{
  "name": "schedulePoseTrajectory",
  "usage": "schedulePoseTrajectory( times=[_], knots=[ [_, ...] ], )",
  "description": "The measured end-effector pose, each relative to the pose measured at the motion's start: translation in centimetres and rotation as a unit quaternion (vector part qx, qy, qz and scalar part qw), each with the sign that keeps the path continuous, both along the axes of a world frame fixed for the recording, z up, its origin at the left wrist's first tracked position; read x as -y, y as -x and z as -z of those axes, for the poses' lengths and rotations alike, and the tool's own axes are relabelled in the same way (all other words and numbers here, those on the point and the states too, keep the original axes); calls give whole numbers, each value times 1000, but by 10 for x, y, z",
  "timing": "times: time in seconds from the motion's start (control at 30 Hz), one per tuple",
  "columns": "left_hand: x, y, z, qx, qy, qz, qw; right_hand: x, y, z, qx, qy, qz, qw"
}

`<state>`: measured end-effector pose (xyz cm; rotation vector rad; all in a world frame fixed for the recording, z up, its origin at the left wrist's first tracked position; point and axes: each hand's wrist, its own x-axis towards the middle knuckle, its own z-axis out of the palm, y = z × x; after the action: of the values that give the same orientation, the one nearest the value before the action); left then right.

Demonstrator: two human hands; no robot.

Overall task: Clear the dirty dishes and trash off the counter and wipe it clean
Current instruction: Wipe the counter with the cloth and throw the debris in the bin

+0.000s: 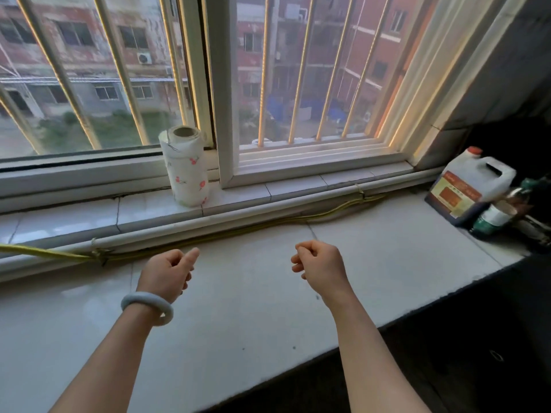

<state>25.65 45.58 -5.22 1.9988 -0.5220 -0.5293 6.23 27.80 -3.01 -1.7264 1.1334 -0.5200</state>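
Observation:
The white tiled counter runs under a barred window. My left hand, with a pale bangle on its wrist, hovers over the counter's middle with its fingers curled in and nothing held. My right hand hangs a little to the right of it, also curled into a loose fist and holding nothing. A roll of paper towel with a red flower print stands upright on the window sill beyond my left hand. No dishes or trash show on the counter.
A large white jug with a red cap and a smaller green-labelled bottle stand at the counter's right end. A yellow cord lies along the foot of the sill. The counter's front edge drops off to dark floor at the right.

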Motion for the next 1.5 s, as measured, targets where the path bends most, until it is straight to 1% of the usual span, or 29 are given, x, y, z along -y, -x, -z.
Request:
schedulePoseTrajectory(
  times=[0.2, 0.37, 0.53, 0.67, 0.77, 0.9, 1.1, 1.3, 1.5],
  knots=[
    [40, 58, 5, -19, 10, -32, 999, 47, 52, -9, 2, 14, -34, 999],
    [90, 121, 9, -36, 5, -7, 999, 91, 113, -15, 13, 13, -30, 999],
    [137, 179, 0, -52, 31, 10, 998, 128, 167, -20, 0, 19, -33, 999],
    [164, 219, 2, -70, 28, 25, 997, 152, 206, -24, -3, 27, -29, 999],
    [181, 237, 1, -66, 14, 46, 997, 167, 229, -26, 1, 30, -17, 999],
    [210, 254, -2, -43, 18, 67, 997, 187, 257, -27, 6, 25, 12, 1000],
    [261, 273, 0, -35, 21, 109, 993, 219, 289, -24, -11, 11, 44, 999],
    [329, 294, 0, -23, 7, 164, 986, 271, 314, -30, -23, 16, 79, 996],
    [404, 306, -3, -15, 6, 203, 979, 331, 321, -33, -23, 20, 88, 996]
  ],
)
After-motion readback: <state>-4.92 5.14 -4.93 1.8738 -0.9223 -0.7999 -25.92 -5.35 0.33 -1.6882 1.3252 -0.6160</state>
